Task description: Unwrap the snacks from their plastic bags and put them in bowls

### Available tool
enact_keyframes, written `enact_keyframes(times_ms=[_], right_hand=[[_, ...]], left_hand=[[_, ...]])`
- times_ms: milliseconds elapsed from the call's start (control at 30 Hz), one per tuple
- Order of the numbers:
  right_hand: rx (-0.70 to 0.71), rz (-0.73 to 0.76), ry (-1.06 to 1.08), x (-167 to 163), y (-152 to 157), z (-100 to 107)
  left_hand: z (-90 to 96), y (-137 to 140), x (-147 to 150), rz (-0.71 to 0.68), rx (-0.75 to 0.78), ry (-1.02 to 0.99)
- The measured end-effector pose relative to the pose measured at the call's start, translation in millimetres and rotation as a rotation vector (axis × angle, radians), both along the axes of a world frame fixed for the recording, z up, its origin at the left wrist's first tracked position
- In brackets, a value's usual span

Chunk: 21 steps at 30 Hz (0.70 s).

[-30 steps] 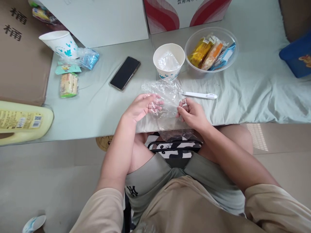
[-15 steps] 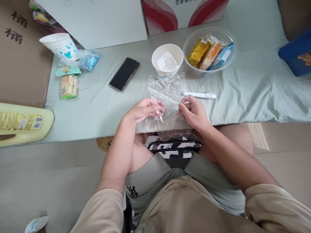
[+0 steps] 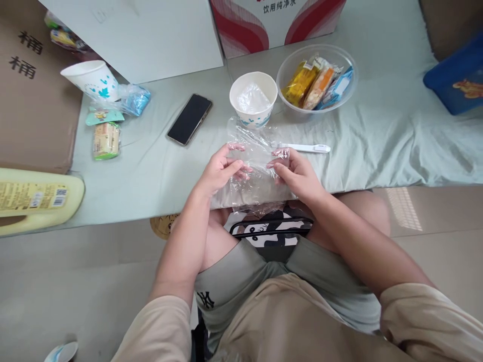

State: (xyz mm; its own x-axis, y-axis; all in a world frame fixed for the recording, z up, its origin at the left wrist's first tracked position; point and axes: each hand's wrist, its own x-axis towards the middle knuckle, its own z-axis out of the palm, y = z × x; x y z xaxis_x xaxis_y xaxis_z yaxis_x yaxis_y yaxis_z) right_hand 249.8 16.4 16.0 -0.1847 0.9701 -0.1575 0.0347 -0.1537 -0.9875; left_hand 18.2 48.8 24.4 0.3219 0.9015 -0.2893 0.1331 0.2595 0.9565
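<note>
A thin clear plastic bag [image 3: 253, 173] is spread between my two hands at the front edge of the cloth-covered table. My left hand [image 3: 223, 168] holds its left side, thumb and fingers curved around the film. On the right side, my right hand [image 3: 296, 171] grips the film with thumb and fingers. The bag's lower end hangs over the table edge above my lap. Just beyond it stands a white paper bowl [image 3: 253, 95] with crumpled clear plastic inside. A white utility knife [image 3: 307, 148] lies behind my right hand.
A clear tub [image 3: 317, 80] of wrapped snacks stands right of the bowl, a phone [image 3: 190, 119] to its left. Further left are a tipped paper cup [image 3: 92, 80], snack packets [image 3: 106, 141] and a yellow jug [image 3: 41, 198]. Boxes [image 3: 277, 25] line the back; a blue bin [image 3: 456, 80] is at right.
The plastic bag is spread wider and flatter between my hands, with more of it hanging toward my lap. My left fingers have spread. The view has shifted slightly.
</note>
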Motion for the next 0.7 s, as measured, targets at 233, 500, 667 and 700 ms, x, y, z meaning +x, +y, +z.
enact_keyframes(times_ms=[233,500,667,700], right_hand=[[0.124,0.056,0.06,4,-3,-4],[0.113,0.026,0.149,5,-3,-10],[0.184,-0.007,0.196,5,-4,-15],[0.209,0.006,0.216,6,-4,-16]], left_hand=[[0.9,3,-2,-0.157,-0.185,-0.095],[5.7,2,-3,-0.096,-0.126,-0.113],[2.2,1,-7,-0.063,-0.129,-0.262],[2.3,1,-8,-0.074,-0.137,-0.288]])
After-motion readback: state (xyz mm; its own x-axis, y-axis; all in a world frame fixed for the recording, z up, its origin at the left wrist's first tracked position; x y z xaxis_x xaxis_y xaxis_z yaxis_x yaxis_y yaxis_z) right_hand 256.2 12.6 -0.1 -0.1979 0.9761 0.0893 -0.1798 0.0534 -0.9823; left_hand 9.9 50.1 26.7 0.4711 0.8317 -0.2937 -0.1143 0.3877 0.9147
